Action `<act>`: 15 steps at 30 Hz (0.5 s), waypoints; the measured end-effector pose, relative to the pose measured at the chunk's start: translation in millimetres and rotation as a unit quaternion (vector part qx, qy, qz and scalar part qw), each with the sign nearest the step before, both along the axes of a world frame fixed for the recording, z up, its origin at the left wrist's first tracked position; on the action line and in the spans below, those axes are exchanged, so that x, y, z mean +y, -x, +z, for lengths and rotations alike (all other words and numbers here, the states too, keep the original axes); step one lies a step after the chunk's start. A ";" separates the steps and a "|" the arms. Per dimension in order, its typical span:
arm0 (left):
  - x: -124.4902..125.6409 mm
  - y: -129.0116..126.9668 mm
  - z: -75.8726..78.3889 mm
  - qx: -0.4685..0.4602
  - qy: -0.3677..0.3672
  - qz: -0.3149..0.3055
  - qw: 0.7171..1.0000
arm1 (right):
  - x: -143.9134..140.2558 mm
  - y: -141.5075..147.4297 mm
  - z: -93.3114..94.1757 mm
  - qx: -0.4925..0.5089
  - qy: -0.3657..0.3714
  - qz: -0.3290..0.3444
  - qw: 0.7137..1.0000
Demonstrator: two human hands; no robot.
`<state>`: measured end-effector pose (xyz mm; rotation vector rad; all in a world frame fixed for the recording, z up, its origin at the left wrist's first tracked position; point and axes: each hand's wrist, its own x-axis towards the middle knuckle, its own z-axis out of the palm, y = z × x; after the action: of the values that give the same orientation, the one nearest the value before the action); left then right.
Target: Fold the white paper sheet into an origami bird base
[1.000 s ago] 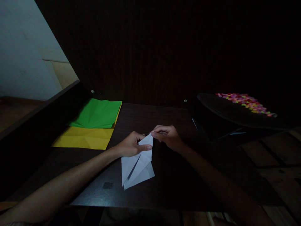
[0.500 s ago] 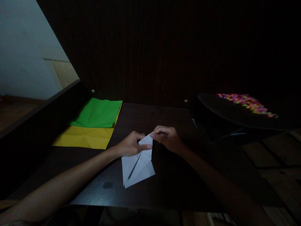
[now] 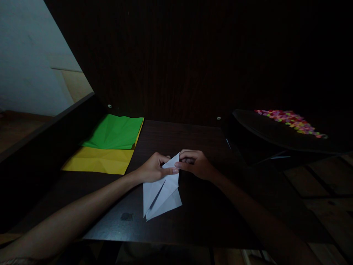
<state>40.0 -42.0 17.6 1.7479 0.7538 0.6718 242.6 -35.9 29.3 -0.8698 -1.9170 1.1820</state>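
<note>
Right hand point(image 3: 197, 164) lowered, both grips pinching white paper point(image 3: 161, 191) tip, left hand point(image 3: 153, 169) beside

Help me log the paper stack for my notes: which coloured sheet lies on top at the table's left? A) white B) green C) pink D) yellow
B: the green sheet overlaps the far part of the yellow sheet, while both hands work the white folded paper.

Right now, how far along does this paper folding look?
The white paper already carries several folds and tapers to a point near the table edge. Left hand pins its top while right hand pinches the upper corner. The green sheet and yellow sheet lie flat, creased but unshaped.
</note>
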 end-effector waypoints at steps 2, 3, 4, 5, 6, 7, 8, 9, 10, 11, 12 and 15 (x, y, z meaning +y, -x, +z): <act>-0.5 -0.3 1.1 -0.005 -0.001 0.000 1.000 | -0.6 -0.1 1.3 0.001 0.005 0.007 1.000; -0.7 -0.3 1.7 -0.005 -0.002 0.000 1.000 | -1.0 0.0 2.1 0.002 0.008 0.011 1.000; -0.8 -0.3 2.3 -0.003 -0.004 0.001 1.000 | -1.5 0.3 2.9 0.003 0.011 0.012 1.000; -1.0 -0.2 3.0 0.000 -0.005 0.002 1.000 | -2.0 0.6 3.5 0.006 0.013 0.012 1.000; -1.1 -0.1 3.7 0.003 -0.007 0.001 1.000 | -2.5 1.0 3.9 0.009 0.013 0.009 1.000; -1.3 0.0 4.5 0.005 -0.008 0.000 1.000 | -2.9 1.3 4.0 0.012 0.013 0.006 1.000; -1.5 0.0 5.2 0.007 -0.008 -0.002 1.000 | -3.1 1.6 3.8 0.014 0.013 0.004 1.000; -1.8 0.0 6.0 0.008 -0.008 -0.004 1.000 | -3.3 1.8 3.1 0.017 0.013 0.003 1.000; -2.1 -0.2 6.7 0.008 -0.007 -0.006 1.000 | -3.2 2.0 2.2 0.020 0.014 0.002 1.000; -2.4 -0.4 7.2 0.007 -0.006 -0.007 1.000 | -3.0 2.1 1.0 0.024 0.014 0.003 1.000; -2.7 -0.7 7.7 0.005 -0.006 -0.008 1.000 | -2.8 2.2 -0.4 0.028 0.014 0.004 1.000; -3.4 -1.5 7.7 -0.005 -0.014 -0.008 1.000 | -2.0 2.6 -3.8 0.040 0.015 0.006 0.999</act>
<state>41.4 -45.4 25.3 1.7724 0.7262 0.6840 240.0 -37.9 25.5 -0.8161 -1.8472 1.2373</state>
